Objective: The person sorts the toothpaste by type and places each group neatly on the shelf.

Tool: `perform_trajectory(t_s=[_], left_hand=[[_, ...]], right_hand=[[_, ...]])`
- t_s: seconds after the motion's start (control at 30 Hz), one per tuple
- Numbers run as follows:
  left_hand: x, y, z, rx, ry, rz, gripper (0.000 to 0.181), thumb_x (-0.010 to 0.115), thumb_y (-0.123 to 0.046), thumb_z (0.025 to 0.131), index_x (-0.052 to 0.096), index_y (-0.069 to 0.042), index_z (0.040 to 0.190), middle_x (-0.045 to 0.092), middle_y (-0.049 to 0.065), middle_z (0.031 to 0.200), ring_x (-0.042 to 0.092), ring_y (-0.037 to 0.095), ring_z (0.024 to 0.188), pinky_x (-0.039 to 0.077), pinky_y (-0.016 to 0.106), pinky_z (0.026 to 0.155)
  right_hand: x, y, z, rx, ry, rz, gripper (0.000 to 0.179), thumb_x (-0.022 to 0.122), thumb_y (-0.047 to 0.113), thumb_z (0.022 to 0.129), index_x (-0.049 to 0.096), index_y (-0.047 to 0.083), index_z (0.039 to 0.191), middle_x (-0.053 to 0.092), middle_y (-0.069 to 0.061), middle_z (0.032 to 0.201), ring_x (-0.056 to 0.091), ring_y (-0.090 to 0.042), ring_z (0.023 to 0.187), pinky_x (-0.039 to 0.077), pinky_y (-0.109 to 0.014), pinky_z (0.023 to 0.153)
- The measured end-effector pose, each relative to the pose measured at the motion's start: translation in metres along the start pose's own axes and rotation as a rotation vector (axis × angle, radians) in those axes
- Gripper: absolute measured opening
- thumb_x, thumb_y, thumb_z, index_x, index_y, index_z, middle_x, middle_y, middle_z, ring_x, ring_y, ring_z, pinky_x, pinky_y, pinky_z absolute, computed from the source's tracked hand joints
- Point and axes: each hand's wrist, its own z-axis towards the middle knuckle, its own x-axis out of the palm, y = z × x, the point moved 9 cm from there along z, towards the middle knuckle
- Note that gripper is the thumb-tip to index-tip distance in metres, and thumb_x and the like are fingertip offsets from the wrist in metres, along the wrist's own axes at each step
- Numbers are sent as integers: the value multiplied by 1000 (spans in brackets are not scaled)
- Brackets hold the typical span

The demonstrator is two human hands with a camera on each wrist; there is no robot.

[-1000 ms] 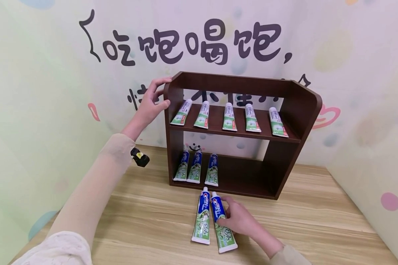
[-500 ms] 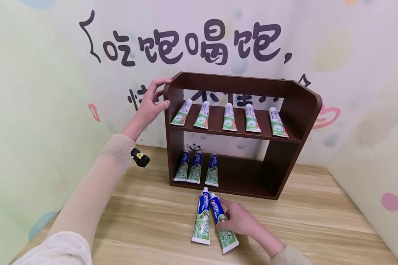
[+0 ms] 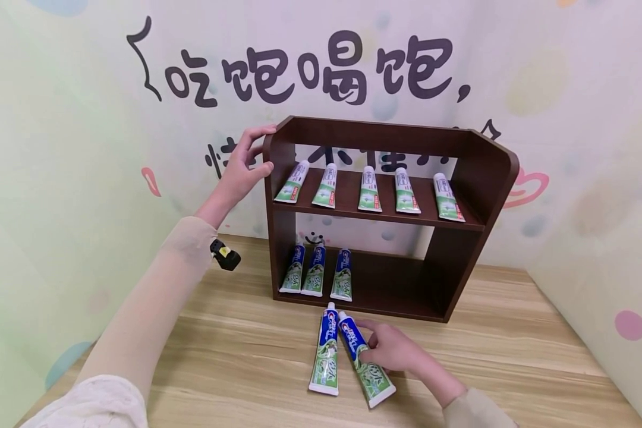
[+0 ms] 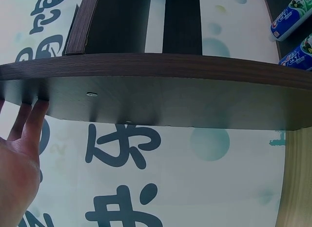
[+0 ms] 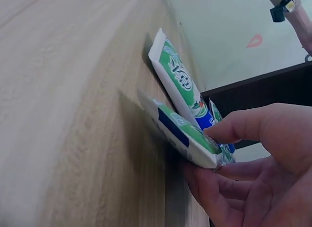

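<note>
In the head view, my right hand (image 3: 398, 351) grips a blue and green toothpaste tube (image 3: 373, 380) by its right side. The right wrist view shows the thumb over this tube (image 5: 183, 132) and fingers beneath its edge, the tube tilted. A second tube (image 3: 325, 362) lies just left of it, in front of the dark brown shelf (image 3: 390, 309). My left hand (image 3: 242, 172) touches the shelf's upper left side. In the left wrist view, the fingers of that hand (image 4: 22, 154) reach fairly straight to the side panel (image 4: 161, 100).
Several white and green tubes (image 3: 370, 190) stand in a row on the upper level. Three blue and green tubes (image 3: 314, 273) lean at the left of the lower level. Behind rises a wall (image 3: 278, 35) with black lettering; wooden tabletop (image 3: 235, 356) lies in front.
The gripped tube's lower end has swung right, so it slants more, its cap end nearer the neighbouring tube. My right hand has shifted slightly right with it. The left hand stays put.
</note>
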Motion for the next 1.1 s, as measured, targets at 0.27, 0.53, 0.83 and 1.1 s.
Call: perform_trajectory(t_s=[0.27,0.53,0.83,1.1], left_hand=[[1,0,0,0,2,3,56,55,-1,86,42,-2,141,38,8,158,48,40,133,53,24,87],[0,-1,0,4,-1,-6,56,55,-2,86,43,-3,140,38,7,157,49,40,131,53,21,85],[-1,1,0,-2,-2,-14,56,55,-2,85,43,-4,140,38,6,158,50,38,131,53,23,86],[0,2,0,-7,0,-7,56,55,-2,86,42,-3,140,38,6,157,49,40,132,53,24,86]], right_hand=[[-3,-12,3,21,33,223,68,72,13,85,43,1,145,69,-12,96,66,-17,74,58,-34,55],[-7,-11,3,-12,45,389,73,71,16,87,35,0,149,67,-13,100,66,-17,79,59,-35,60],[-18,-9,6,-11,-13,441,72,72,15,87,36,9,149,65,-16,107,66,-20,83,60,-39,64],[-33,-5,9,-44,-70,445,73,70,14,87,33,8,150,64,-18,109,65,-19,82,59,-38,65]])
